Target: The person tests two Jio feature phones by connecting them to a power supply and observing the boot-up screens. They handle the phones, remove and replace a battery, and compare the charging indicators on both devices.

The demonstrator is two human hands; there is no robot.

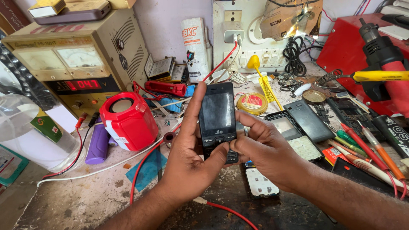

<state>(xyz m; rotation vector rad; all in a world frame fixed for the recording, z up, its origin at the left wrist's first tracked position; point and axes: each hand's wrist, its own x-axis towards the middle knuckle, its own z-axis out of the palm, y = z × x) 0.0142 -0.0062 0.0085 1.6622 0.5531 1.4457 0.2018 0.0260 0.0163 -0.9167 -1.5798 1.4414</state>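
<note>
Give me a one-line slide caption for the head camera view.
Both hands, left hand and right hand, hold a black keypad phone upright over a cluttered repair bench.

The keypad phone (218,121) is black with a dark grey screen and pale lettering under it. The small round speaker (128,120) is bright red with white trim, and beside it lies a purple cylinder (98,144). The power supply box (76,59) is beige with glowing red digits. A round tin (252,103) shows yellow with a red label. The soldering iron (377,76) has a yellow handle. Red wire (142,164) and white wire (102,168) cross the mottled grey-brown bench (85,200).
</note>
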